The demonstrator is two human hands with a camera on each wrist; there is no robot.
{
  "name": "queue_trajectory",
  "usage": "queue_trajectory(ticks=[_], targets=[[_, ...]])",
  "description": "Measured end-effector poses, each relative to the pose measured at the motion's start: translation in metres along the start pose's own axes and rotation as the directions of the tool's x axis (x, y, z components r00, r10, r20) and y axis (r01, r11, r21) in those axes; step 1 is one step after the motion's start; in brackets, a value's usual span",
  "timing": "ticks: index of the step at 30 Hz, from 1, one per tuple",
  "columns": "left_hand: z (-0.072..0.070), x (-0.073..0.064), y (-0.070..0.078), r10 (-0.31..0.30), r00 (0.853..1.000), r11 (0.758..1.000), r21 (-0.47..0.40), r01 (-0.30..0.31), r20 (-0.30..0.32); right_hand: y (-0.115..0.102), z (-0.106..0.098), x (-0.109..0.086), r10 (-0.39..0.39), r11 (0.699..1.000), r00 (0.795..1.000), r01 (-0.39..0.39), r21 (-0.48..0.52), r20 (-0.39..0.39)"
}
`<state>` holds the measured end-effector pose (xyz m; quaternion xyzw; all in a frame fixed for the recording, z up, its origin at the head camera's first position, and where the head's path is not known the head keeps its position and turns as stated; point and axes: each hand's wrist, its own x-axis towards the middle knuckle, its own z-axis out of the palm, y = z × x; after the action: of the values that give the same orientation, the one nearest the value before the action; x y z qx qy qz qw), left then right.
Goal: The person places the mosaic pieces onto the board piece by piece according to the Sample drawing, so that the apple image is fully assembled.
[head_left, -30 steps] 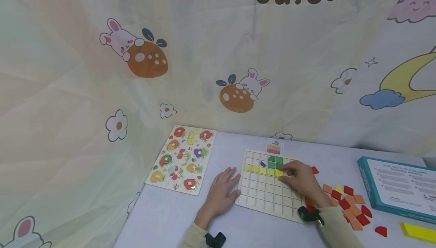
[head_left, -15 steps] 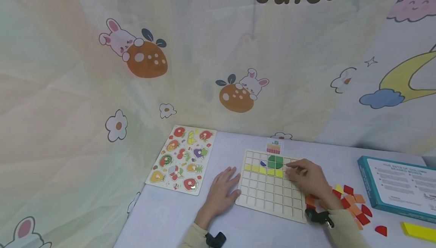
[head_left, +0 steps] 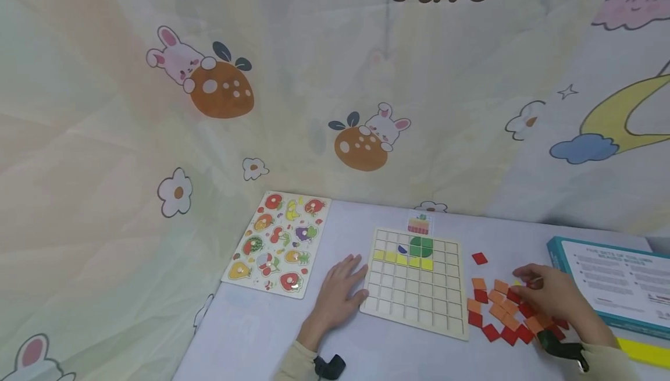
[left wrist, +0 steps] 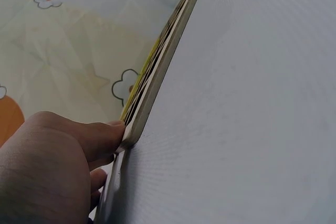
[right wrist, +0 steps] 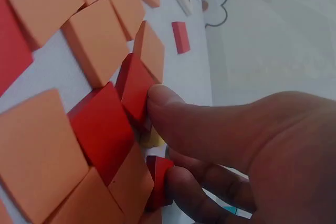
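A pale grid board [head_left: 387, 305] lies on the table, bearing green pieces [head_left: 421, 246], a small blue piece [head_left: 402, 249] and a row of yellow tiles [head_left: 403, 259]. My left hand [head_left: 339, 294] rests beside its left edge, the thumb touching the board's side in the left wrist view. Over the loose tiles on the right is my right hand [head_left: 552, 291], thumb and fingers apart. In the right wrist view, its thumb is right at a red tile [right wrist: 137, 93]; a yellow tile [right wrist: 152, 139] shows between thumb and fingers, partly hidden.
Orange tiles [head_left: 496, 311] and red tiles lie scattered right of the board, with a lone red tile [head_left: 479, 259] farther back. A small picture card [head_left: 420, 224] is behind the board. A fruit puzzle [head_left: 274, 247] lies left, a teal-edged box [head_left: 617, 282] and yellow block [head_left: 646, 352] right.
My right hand has left the yellow row on the board and moved right, over the loose tiles. The left hand stays at the board's edge.
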<state>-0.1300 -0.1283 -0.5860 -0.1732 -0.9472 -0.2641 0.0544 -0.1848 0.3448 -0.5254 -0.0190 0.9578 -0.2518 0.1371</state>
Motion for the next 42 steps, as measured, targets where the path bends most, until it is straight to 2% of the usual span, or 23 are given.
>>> queue_trajectory(ticks=[9,12,16,23,29,32,36,42], targets=[[0.000,0.000,-0.001,-0.006,1.000,1.000,-0.012,0.006,-0.001,0.003,0.002,0.000,0.031,0.999,0.999,-0.031,0.004,0.014],[0.001,0.000,-0.001,-0.011,1.000,1.000,-0.013,0.011,0.006,0.002,0.002,-0.001,0.009,1.000,1.000,-0.009,0.006,0.016],[0.000,0.000,-0.001,-0.011,1.000,1.000,-0.015,0.011,0.006,0.003,0.005,-0.003,-0.041,0.999,0.999,0.041,0.012,-0.016],[0.000,0.000,0.000,-0.011,1.000,1.000,-0.018,0.011,0.002,-0.002,0.012,-0.001,-0.063,0.995,0.992,0.071,0.068,-0.108],[-0.001,0.000,0.000,-0.008,1.000,1.000,-0.016,0.008,0.000,-0.025,0.021,0.003,-0.098,0.987,0.966,0.126,0.104,-0.241],[-0.001,-0.001,0.000,-0.008,1.000,1.000,-0.018,0.008,-0.001,-0.041,0.028,0.006,-0.107,0.979,0.957,0.148,0.137,-0.270],[-0.001,-0.001,0.001,-0.011,1.000,1.000,-0.027,0.011,0.003,-0.060,0.038,0.012,-0.114,0.969,0.963,0.162,0.187,-0.244],[0.000,-0.001,0.002,-0.005,1.000,1.000,-0.015,0.005,-0.002,-0.083,0.053,0.021,-0.068,0.939,0.983,0.122,0.322,-0.172]])
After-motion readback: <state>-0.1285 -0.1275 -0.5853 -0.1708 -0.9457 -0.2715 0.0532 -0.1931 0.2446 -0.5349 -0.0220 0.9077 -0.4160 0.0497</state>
